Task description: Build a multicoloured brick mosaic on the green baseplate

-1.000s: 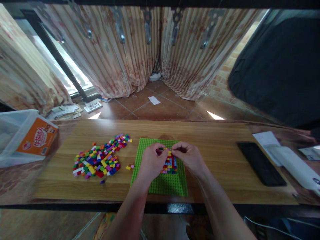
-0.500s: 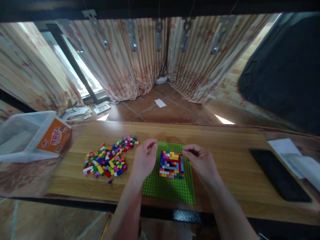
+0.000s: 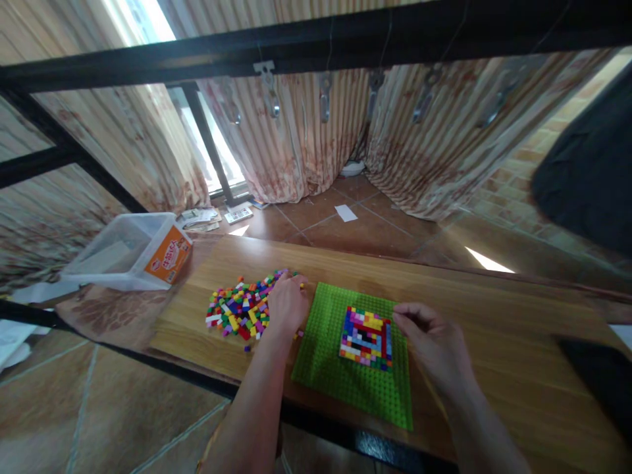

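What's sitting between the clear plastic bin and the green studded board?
The head view shows a pile of loose bricks, a few strays and, at the pile's edge nearest the board, the person's left hand, with wooden tabletop beneath.

Daylight glares through the left-hand window [image 3: 226,156].
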The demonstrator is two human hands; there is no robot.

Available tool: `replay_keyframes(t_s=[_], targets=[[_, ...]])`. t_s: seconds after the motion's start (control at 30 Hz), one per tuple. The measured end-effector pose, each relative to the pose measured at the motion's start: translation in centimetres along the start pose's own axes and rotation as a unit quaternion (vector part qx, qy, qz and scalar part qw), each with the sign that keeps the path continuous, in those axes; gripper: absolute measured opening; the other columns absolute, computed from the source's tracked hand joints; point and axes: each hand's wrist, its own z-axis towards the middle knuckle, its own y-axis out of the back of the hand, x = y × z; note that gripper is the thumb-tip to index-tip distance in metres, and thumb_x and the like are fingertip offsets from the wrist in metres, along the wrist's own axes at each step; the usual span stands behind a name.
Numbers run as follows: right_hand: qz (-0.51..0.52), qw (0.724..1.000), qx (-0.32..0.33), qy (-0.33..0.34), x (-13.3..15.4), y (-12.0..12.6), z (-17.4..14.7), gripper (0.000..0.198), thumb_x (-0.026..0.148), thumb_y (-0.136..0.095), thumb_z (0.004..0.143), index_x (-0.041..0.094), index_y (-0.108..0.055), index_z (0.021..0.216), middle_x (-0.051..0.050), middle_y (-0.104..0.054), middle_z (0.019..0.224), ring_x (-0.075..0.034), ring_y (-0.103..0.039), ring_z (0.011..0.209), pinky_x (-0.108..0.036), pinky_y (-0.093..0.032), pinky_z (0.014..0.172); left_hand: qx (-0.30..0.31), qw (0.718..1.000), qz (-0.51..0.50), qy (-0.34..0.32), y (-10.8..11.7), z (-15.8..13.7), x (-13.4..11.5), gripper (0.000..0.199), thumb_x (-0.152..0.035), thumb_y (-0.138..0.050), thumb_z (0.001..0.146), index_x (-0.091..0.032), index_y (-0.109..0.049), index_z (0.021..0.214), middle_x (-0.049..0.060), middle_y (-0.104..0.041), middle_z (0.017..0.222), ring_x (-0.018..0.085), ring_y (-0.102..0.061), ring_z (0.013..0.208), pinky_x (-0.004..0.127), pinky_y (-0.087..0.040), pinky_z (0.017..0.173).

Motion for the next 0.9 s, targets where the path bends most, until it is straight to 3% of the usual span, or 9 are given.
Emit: replay_keyframes(t_s=[0.27, 0.7, 0.9], targets=[[-0.004, 1.000, 0.005, -0.028, 0.4, -0.1, 0.2, 0.026, 0.044, -0.071, 0.064, 0.021, -0.074, 0.077, -0.005, -0.074, 0.079, -0.023, -0.069, 0.077, -0.037, -0.053, 0.075, 0.020, 0.998, 0.050, 0.010, 0.0, -0.1, 0.3, 0.027, -0.011, -0.045, 0.087, -0.019, -0.070, 0.089, 0.012, -0.070, 0.095, 0.026, -0.066, 0.093, 0.036, -0.051, 0.083], [-0.036, 0.999, 0.013, -0.018, 0.0, 0.2, 0.3, 0.029, 0.045, -0.071, 0.065, 0.021, -0.075, 0.080, -0.007, -0.076, 0.082, -0.025, -0.070, 0.078, -0.039, -0.053, 0.076, 0.082, 0.993, 0.079, 0.009, 0.1, -1.7, -1.4, 0.026, -0.009, -0.041, 0.092, -0.014, -0.066, 0.096, 0.013, -0.068, 0.097, 0.023, -0.065, 0.099, 0.032, -0.049, 0.086], [-0.048, 0.999, 0.015, -0.018, 0.3, 0.0, 0.1, 0.029, 0.045, -0.069, 0.065, 0.020, -0.075, 0.080, -0.006, -0.076, 0.082, -0.024, -0.070, 0.078, -0.037, -0.053, 0.075, 0.068, 0.996, 0.062, 0.012, 0.0, -1.9, -1.1, 0.020, -0.012, -0.047, 0.090, -0.015, -0.065, 0.098, 0.011, -0.068, 0.101, 0.022, -0.065, 0.100, 0.031, -0.048, 0.086]])
